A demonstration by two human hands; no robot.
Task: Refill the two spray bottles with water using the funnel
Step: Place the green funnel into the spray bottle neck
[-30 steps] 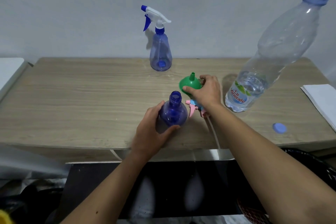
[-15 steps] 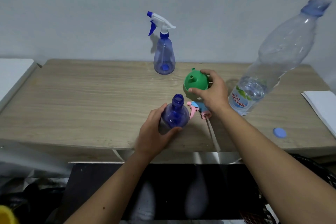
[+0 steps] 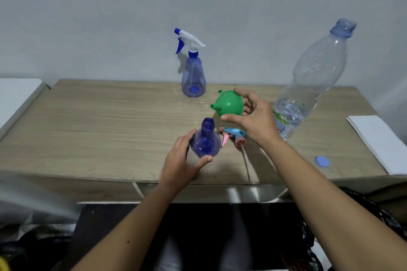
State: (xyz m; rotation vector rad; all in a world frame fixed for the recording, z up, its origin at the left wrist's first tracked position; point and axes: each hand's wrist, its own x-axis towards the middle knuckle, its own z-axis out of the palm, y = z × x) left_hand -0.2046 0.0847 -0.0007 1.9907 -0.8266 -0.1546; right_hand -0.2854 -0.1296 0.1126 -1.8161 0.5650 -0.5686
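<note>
The left hand gripped the open spray bottle — the right hand held the green funnel above the table

i see both forearms bare to the frame edge, no sleeves. left hand and right hand wear no gloves.

The water bottle label shows only the letters "ale".

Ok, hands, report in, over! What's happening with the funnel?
Left hand steadies open spray bottle. Right hand holds green funnel off the table, spout sideways, not yet in the neck. Nothing blocking the neck.
</note>
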